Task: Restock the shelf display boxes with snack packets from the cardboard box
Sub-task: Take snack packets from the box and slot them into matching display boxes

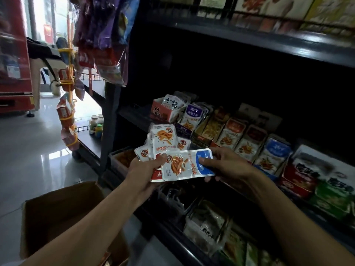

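- Several white foil snack packets fan loosely from the left hand, fingers curled round their lower ends; any could slip toward the floor.
- The right hand pinches a blue-ended white packet by thumb; pulling it may drag its neighbours free.
- Blue-topped display box on the black shelf sits near, looking full; the brown cardboard box waits below left.

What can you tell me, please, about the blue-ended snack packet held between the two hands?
The blue-ended packet is a flat, glossy, sealed pouch, white with an orange food picture and red lettering, blue at its right end. It lies sideways, roughly level, in front of the shelf. The right hand pinches its blue end, thumb on top; the left hand touches its left edge while gripping a fan of similar red-topped packets behind it.
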{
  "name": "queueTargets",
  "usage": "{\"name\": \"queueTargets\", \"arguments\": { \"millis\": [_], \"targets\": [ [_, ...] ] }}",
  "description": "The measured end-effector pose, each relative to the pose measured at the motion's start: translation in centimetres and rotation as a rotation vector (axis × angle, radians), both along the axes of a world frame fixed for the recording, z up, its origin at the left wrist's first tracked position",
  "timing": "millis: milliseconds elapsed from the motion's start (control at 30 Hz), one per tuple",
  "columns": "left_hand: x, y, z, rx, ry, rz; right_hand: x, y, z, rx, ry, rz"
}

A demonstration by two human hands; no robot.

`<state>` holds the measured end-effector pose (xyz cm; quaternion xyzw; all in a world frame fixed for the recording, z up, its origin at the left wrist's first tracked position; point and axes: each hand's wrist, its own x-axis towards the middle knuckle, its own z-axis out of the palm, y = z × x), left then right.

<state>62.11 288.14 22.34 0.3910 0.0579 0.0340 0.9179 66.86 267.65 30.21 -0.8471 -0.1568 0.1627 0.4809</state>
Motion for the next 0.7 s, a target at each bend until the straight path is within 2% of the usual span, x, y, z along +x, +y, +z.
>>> {"name": "queueTargets", "arguments": {
  "millis": [167,267,367,500,600,700],
  "targets": [
    [0.3,-2.6,1.3,-0.132,-0.084,-0.151,0.4,-2.1,0.2,0.338,0.195,-0.042],
    [1.1,-4.2,2.0,-0.142,-0.119,-0.167,0.6,-3.2,1.2,0.363,0.173,-0.091],
    [2.6,-5.8,2.4,-0.095,-0.109,-0.096,1.0,-5.3,3.3,0.218,0.046,-0.185],
    [4.4,-8.3,2.8,-0.065,-0.066,-0.073,1.1,-8.1,7.0,-0.151,-0.24,-0.221],
    [5.6,-9.8,3.1,-0.026,-0.045,-0.053,1.8,-10.9,10.5,-0.271,-0.437,-0.292],
    [6.7,-11.0,3.4,0.001,-0.063,-0.064,2.3,-13.9,13.3,-0.397,-0.446,-0.333]
  ]
}}
